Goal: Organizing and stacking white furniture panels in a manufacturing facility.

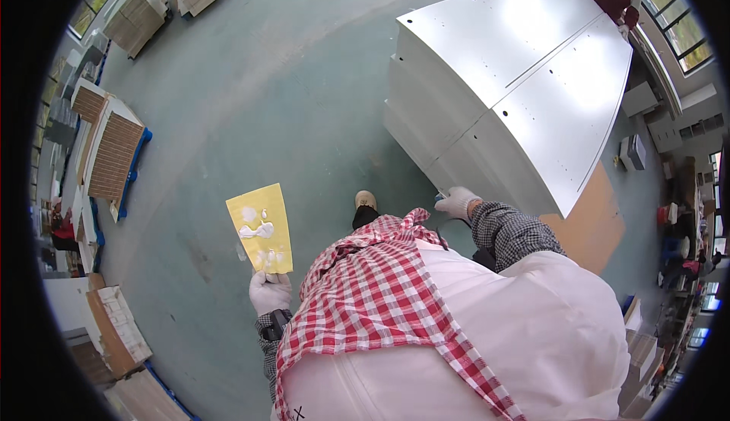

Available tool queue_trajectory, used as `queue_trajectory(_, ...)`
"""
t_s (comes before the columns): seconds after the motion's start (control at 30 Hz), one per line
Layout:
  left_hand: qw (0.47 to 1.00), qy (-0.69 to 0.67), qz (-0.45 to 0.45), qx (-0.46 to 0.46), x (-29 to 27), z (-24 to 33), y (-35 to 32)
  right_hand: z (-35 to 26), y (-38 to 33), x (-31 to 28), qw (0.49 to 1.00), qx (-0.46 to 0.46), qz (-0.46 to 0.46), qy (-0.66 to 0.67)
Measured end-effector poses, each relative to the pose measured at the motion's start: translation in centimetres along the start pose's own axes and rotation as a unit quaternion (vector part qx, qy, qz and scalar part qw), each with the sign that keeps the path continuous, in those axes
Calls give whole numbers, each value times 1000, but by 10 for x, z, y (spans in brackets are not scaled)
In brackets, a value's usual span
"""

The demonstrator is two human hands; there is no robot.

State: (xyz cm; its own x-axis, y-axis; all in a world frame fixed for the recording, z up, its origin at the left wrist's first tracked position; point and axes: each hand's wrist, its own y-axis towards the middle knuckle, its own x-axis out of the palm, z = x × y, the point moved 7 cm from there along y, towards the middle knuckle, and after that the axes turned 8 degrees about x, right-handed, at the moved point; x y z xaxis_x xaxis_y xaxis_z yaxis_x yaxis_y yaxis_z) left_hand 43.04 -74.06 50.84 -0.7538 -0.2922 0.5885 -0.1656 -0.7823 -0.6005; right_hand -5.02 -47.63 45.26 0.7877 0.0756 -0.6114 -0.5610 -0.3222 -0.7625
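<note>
I see a grey-green floor (289,94) carrying a tall stack of white panels (525,79) (drilled with small holes), pallets of stacked boards (114,151) along the left, and a brown sheet (601,227) beside the stack.

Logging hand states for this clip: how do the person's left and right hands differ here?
The left hand is raised at the person's side, gripping a yellow card smeared with white paste; the right hand reaches forward to the lower edge of the stacked white panels, and whether it holds anything cannot be told. Both wear white gloves.
</note>
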Motion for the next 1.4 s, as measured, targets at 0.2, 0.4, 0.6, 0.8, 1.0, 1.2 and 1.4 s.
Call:
queue_trajectory(0.2, 998, 63, -24, -16, 84, 23, 110, -154, 12, -76, 991, -91, 13, 95)
queue_trajectory(0.4, 994, 81, -33, -70, 182, 28, 204, -257, 15, -156, 985, -113, 54, 118)
queue_trajectory(0.6, 980, 113, -96, -133, 284, 34, 319, -282, 50, -202, 971, -32, 163, 170)
queue_trajectory(0.8, 960, 189, -124, -166, 369, 50, 434, -320, 68, -240, 970, 56, 189, 144)
queue_trajectory(1.0, 934, 232, -167, -215, 417, 59, 527, -309, 67, -278, 969, 146, 192, 44)
queue_trajectory(1.2, 922, 258, -142, -251, 446, 46, 554, -302, 68, -293, 957, 229, 176, -12)
queue_trajectory(1.4, 929, 206, -159, -264, 455, 19, 567, -297, 80, -299, 951, 243, 190, 3)
